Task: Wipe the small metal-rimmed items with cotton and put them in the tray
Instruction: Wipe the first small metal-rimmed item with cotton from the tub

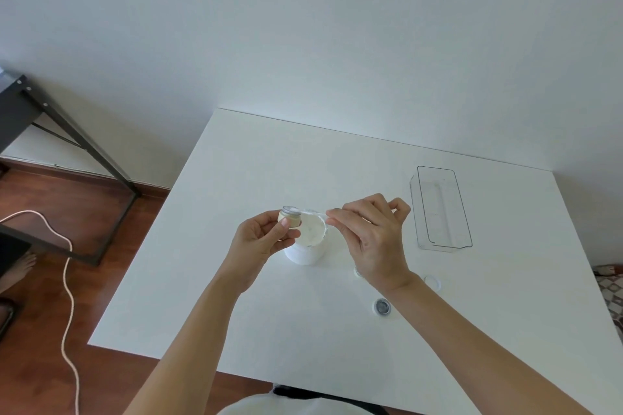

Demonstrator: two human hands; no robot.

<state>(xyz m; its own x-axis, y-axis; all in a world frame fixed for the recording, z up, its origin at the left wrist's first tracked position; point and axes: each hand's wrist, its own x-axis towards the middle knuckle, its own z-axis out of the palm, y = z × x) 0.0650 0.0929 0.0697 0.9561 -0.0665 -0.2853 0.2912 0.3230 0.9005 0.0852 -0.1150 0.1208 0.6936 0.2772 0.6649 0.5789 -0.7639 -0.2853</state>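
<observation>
The left hand (261, 234) holds a small jar (290, 216) with a metal rim, pinched between thumb and curled fingers, its silvery top turned up and a little to the right. It hangs above the table (209, 280), just left of an open white tub (308, 239) that stands near the middle of the tabletop. The right hand (374, 239) pinches a thin white cotton piece (317, 211) between thumb and forefinger, the other fingers curled back; the cotton reaches left over the tub's mouth to the jar's rim, though whether it touches is too small to tell.

The clear tray (441, 209) lies toward the far right of the table, well apart from both hands, its long side running away from the person, with bare tabletop between it and the right hand. Nearer the person, a second metal-rimmed item (382, 306) lies flat just left of the right forearm, and a white round lid (432, 281) lies just right of the wrist. Another small item (357, 272) is mostly hidden behind that wrist.

The table's left half is open up to its edge, beyond which are a wooden floor (33, 364), a pale cord (67, 280) and a dark metal frame (77, 141)
</observation>
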